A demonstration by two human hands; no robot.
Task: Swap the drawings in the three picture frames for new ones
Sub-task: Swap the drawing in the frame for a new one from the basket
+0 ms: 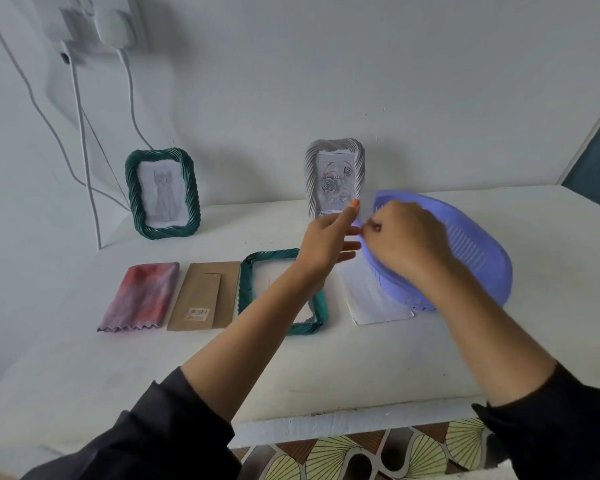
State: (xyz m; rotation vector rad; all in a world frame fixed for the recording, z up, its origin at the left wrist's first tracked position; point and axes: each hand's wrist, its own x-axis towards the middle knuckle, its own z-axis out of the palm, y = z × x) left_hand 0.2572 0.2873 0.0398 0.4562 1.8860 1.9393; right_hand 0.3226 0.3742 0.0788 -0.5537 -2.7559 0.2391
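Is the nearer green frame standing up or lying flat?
Flat: the nearer green frame lies on the table, backing board beside it.

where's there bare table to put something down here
Bare: the wide front strip of the table before the cloth, cardboard backing and flat green frame; also the back, between the standing green frame and white frame. Crowded: the row from cloth to purple basket.

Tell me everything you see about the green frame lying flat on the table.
The green frame is a rounded rectangle with a dark green border of twisted, rope-like ridges, seemingly plastic. It lies flat on the white table, right of a brown cardboard backing whose edge meets it. Its opening shows white with faint red marks. The left forearm crosses above, hiding part of its right side.
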